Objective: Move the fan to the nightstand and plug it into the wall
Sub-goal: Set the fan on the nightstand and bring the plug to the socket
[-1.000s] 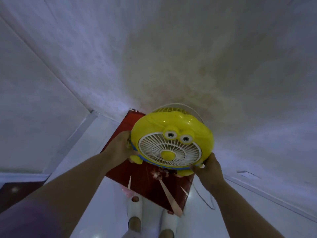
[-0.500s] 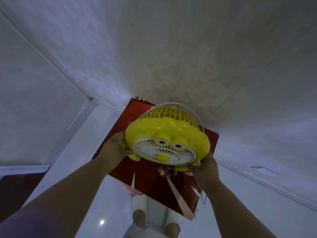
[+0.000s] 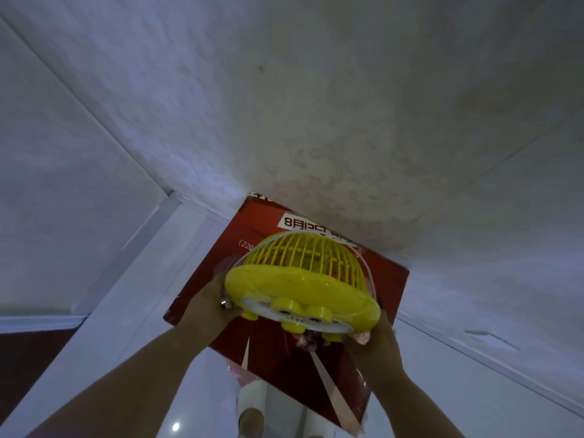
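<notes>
A small yellow fan (image 3: 300, 279) with a cartoon face and a white front grille is held in both hands above a red box (image 3: 262, 229). My left hand (image 3: 208, 306) grips its left rim, and my right hand (image 3: 376, 339) grips its lower right rim. The fan is tilted face down, so its ribbed yellow back cage points up toward me. A white cord (image 3: 368, 270) loops over the back of the fan. Neither a nightstand nor a wall socket is in view.
The red box with white print lies against a pale patterned wall (image 3: 316, 105). A white baseboard (image 3: 474, 358) runs along the wall's foot at right. Glossy white floor (image 3: 196, 390) and my slippered feet (image 3: 249, 415) show below. White door trim (image 3: 132, 279) stands at left.
The fan has tipped forward from face-on to face-down, showing its back cage. Both hands kept their grip and the view moved closer to the box.
</notes>
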`<state>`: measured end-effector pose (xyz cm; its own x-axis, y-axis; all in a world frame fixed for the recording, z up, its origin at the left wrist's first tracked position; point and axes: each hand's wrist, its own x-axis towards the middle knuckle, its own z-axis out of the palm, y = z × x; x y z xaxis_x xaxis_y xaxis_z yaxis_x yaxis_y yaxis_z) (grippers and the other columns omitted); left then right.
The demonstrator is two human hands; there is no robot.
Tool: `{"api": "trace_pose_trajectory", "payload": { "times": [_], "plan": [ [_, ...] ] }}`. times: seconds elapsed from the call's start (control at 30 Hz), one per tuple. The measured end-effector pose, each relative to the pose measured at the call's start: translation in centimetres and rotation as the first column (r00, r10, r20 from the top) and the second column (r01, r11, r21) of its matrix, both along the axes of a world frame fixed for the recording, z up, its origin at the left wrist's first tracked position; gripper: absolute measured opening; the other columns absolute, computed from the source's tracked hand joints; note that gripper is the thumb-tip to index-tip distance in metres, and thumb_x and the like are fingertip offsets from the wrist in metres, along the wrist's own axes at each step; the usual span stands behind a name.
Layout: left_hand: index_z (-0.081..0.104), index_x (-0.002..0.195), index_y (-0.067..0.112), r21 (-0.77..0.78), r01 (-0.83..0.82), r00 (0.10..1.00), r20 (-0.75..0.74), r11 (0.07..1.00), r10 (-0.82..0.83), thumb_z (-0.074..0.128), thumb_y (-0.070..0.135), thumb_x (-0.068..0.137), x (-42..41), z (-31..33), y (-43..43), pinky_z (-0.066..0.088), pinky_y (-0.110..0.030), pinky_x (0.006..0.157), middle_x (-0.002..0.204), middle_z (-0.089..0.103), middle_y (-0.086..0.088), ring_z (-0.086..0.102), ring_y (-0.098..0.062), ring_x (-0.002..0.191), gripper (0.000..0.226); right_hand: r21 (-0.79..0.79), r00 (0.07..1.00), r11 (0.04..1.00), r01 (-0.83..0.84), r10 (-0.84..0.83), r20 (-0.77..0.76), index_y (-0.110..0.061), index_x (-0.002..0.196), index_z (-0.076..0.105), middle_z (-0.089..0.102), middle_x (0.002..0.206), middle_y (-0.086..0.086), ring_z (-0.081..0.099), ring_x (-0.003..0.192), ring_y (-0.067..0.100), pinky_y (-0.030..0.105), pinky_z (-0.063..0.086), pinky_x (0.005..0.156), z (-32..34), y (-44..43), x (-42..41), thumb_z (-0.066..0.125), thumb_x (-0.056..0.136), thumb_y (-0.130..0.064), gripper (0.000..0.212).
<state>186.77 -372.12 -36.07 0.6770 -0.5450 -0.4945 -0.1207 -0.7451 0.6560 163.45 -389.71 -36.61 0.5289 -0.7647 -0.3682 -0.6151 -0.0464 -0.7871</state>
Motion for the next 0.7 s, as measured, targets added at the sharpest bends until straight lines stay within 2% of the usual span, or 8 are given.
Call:
{"api": "trace_pose_trajectory", "payload": {
  "times": [0.07,0.17,0.27,0.37,0.43,0.53,0.63,0.7],
  "plan": [
    [0.048,0.125,0.010,-0.051,-0.007,1.000,-0.002,0.999,0.006,0.076,0.027,0.056,0.0,0.4,-0.1,0.040,-0.017,0.067,0.094,0.063,-0.002,0.058,-0.017,0.086,0.077,0.003,0.999,1.000,-0.020,0.020,-0.027,-0.020,0.110,0.050,0.066,0.089,-0.005,0.065,0.086,0.023,0.036,0.051,0.067,0.2,0.0,-0.4,0.075,0.069,-0.010,0.049],
    [0.045,0.126,0.017,-0.135,-0.007,0.999,-0.032,0.991,0.002,0.077,0.022,0.060,-0.2,1.7,-0.3,0.039,-0.006,0.063,0.087,0.058,0.009,0.057,-0.009,0.077,0.073,-0.001,0.999,0.999,-0.035,0.035,-0.010,-0.030,0.116,0.047,0.064,0.093,-0.015,0.064,0.085,0.016,0.029,0.048,0.066,0.8,-0.2,-0.8,0.069,0.074,-0.014,0.050],
    [0.046,0.105,0.038,-0.208,-0.053,0.994,-0.107,0.977,0.031,0.065,0.040,0.045,0.0,2.5,-0.3,0.047,-0.006,0.065,0.086,0.062,0.019,0.062,0.004,0.077,0.063,-0.010,0.999,0.999,-0.048,0.048,0.007,-0.020,0.128,0.045,0.063,0.101,-0.013,0.062,0.090,0.010,0.017,0.045,0.068,1.5,-0.5,-0.9,0.068,0.077,-0.008,0.057],
    [0.045,0.102,0.043,-0.244,-0.066,0.989,-0.142,0.967,0.032,0.066,0.036,0.044,0.2,2.6,-0.3,0.050,-0.009,0.067,0.090,0.068,0.021,0.062,0.013,0.086,0.063,-0.005,0.998,0.998,-0.060,0.060,0.005,-0.021,0.128,0.046,0.065,0.111,-0.003,0.063,0.097,0.017,0.020,0.046,0.070,2.2,-0.9,-1.1,0.069,0.072,-0.021,0.060],
    [0.049,0.103,0.035,-0.273,-0.079,0.983,-0.181,0.959,0.029,0.066,0.032,0.042,0.3,3.3,-0.5,0.052,-0.011,0.068,0.096,0.063,0.014,0.064,0.008,0.086,0.063,-0.023,0.997,0.996,-0.082,0.082,0.007,-0.037,0.118,0.051,0.065,0.109,-0.003,0.063,0.097,0.018,0.024,0.045,0.073,3.2,-1.3,-1.0,0.068,0.071,-0.021,0.053],
    [0.054,0.109,0.019,-0.278,-0.079,0.971,-0.239,0.957,0.011,0.066,0.022,0.043,0.9,4.5,-0.5,0.054,-0.017,0.066,0.100,0.061,0.003,0.066,-0.004,0.087,0.067,-0.085,0.995,0.991,-0.103,0.103,-0.004,-0.068,0.094,0.048,0.063,0.101,-0.010,0.062,0.092,0.013,0.017,0.043,0.077,5.1,-1.9,-0.6,0.066,0.071,-0.010,0.065],
    [0.055,0.101,0.034,-0.285,-0.046,0.970,-0.241,0.957,-0.025,0.062,0.022,0.043,1.4,6.7,-1.1,0.055,-0.040,0.077,0.114,0.058,-0.011,0.061,-0.027,0.104,0.060,-0.056,0.994,0.993,-0.108,0.109,0.006,-0.073,0.090,0.047,0.062,0.098,-0.012,0.060,0.086,-0.004,0.009,0.041,0.073,7.6,-2.1,0.6,0.058,0.058,-0.034,0.051],
    [0.055,0.097,0.038,-0.284,0.014,0.975,-0.208,0.959,-0.076,0.056,0.011,0.051,1.5,8.6,-2.1,0.051,-0.045,0.082,0.116,0.056,-0.008,0.058,-0.026,0.102,0.053,-0.045,0.991,0.990,-0.132,0.133,0.032,-0.064,0.093,0.053,0.063,0.099,-0.010,0.062,0.088,0.000,0.011,0.044,0.075,8.9,-2.1,1.3,0.053,0.051,-0.038,0.049]
  ]
}}
